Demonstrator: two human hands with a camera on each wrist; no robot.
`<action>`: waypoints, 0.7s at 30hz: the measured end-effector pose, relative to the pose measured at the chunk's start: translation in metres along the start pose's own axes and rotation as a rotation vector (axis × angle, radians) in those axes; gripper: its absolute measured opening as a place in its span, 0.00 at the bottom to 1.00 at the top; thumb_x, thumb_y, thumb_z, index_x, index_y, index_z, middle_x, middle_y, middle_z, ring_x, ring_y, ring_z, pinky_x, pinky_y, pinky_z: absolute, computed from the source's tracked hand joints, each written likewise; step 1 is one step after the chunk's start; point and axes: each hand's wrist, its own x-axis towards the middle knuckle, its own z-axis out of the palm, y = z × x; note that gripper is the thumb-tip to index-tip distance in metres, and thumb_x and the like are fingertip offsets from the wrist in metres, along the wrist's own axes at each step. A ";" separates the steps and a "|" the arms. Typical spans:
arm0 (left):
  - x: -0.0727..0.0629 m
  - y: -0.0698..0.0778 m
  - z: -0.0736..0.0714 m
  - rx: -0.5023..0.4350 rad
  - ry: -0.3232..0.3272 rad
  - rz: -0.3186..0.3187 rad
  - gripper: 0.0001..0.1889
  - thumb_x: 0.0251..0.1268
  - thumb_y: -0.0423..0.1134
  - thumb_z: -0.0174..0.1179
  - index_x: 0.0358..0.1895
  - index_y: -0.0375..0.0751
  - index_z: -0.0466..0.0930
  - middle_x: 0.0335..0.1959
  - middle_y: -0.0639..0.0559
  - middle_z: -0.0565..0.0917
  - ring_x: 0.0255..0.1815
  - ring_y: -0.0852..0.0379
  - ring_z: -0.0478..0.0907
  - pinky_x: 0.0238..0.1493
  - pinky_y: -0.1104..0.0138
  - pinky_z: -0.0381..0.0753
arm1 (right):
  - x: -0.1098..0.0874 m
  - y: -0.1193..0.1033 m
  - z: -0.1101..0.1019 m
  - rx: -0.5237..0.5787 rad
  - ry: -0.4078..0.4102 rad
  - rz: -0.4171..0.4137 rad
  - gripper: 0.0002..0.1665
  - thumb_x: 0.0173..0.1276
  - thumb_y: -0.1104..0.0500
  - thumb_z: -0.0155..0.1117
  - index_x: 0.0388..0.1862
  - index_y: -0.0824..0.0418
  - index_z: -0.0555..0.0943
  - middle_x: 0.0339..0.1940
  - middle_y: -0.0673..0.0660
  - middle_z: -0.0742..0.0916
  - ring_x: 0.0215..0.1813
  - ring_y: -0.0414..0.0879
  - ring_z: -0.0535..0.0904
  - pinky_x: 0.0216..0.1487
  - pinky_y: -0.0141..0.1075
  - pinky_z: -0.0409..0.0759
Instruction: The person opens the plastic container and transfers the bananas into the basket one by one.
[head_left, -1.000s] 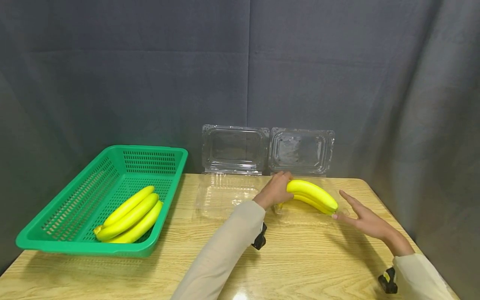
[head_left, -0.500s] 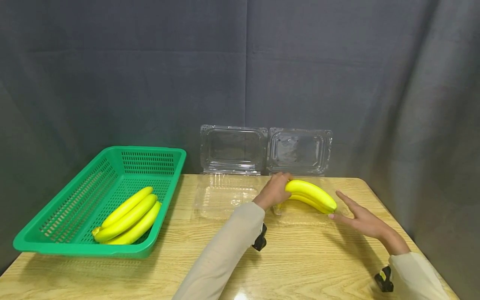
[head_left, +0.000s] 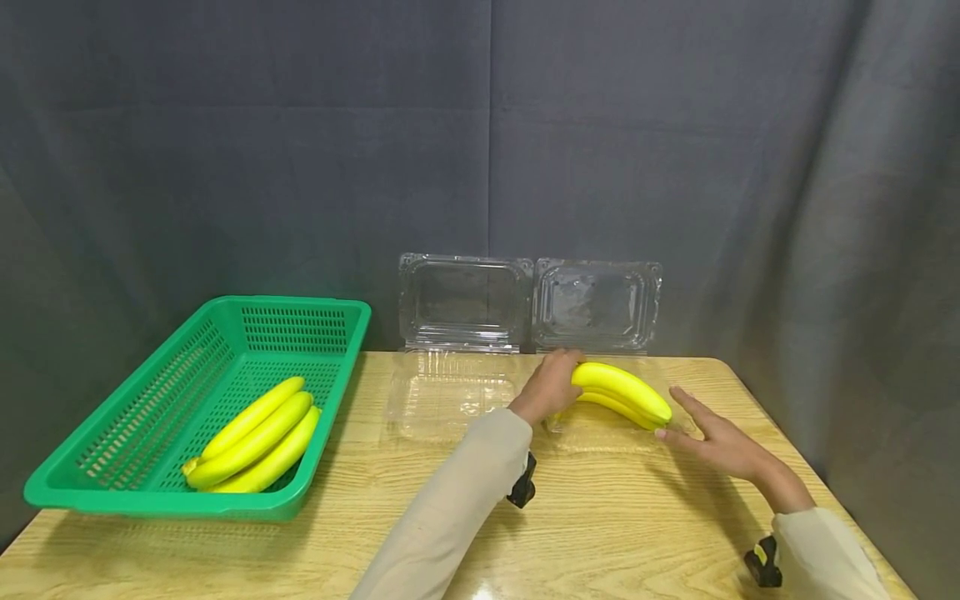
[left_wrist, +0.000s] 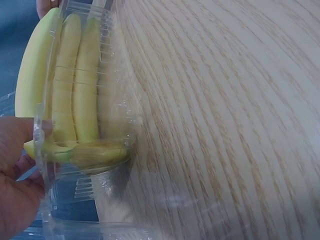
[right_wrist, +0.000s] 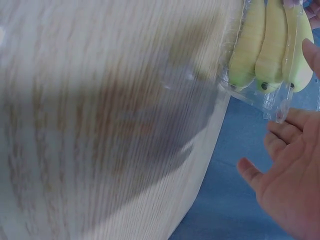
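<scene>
A bunch of yellow bananas (head_left: 621,392) lies in the base of the right clear plastic clamshell container (head_left: 600,443), tips towards the right. My left hand (head_left: 550,387) grips the stem end of this bunch at the container's left side. In the left wrist view, the bananas (left_wrist: 61,90) show through the transparent wall, with the left hand (left_wrist: 17,175) at their stem end. My right hand (head_left: 722,443) is spread with straight fingers beside the banana tips. The right wrist view puts the fingers (right_wrist: 285,132) of that hand right at the container's corner.
Left of the bunch stands a second clear clamshell (head_left: 453,408), its lid (head_left: 465,300) raised. The right container's lid (head_left: 597,304) is raised too. A green basket (head_left: 345,379) with another banana bunch (head_left: 255,437) stands at the left. A grey curtain (head_left: 487,167) hangs behind the table (head_left: 600,525).
</scene>
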 end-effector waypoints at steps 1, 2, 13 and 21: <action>0.000 0.000 0.000 0.002 0.001 0.000 0.22 0.61 0.33 0.66 0.59 0.39 0.77 0.51 0.46 0.79 0.51 0.55 0.75 0.48 0.70 0.75 | 0.000 0.000 0.000 -0.005 0.001 0.001 0.51 0.71 0.45 0.58 0.78 0.67 0.44 0.75 0.75 0.50 0.72 0.76 0.44 0.62 0.71 0.49; 0.000 0.000 0.000 0.003 0.002 0.001 0.22 0.60 0.32 0.66 0.59 0.39 0.77 0.51 0.46 0.79 0.51 0.55 0.75 0.48 0.70 0.75 | 0.000 0.000 0.000 -0.011 0.001 0.003 0.51 0.71 0.45 0.58 0.78 0.68 0.44 0.75 0.75 0.50 0.72 0.76 0.44 0.62 0.71 0.48; -0.003 0.001 -0.006 -0.054 0.009 -0.002 0.21 0.62 0.33 0.66 0.59 0.39 0.77 0.50 0.47 0.81 0.47 0.56 0.77 0.43 0.71 0.75 | 0.001 -0.002 0.003 -0.074 0.016 0.011 0.52 0.71 0.44 0.58 0.77 0.70 0.45 0.74 0.77 0.51 0.70 0.77 0.46 0.61 0.71 0.51; -0.001 0.002 -0.016 -0.113 0.028 0.018 0.20 0.61 0.31 0.67 0.57 0.38 0.78 0.50 0.46 0.82 0.46 0.56 0.77 0.43 0.72 0.76 | 0.001 -0.001 0.001 -0.080 0.020 0.019 0.52 0.71 0.43 0.57 0.76 0.72 0.44 0.72 0.80 0.51 0.70 0.78 0.47 0.61 0.71 0.52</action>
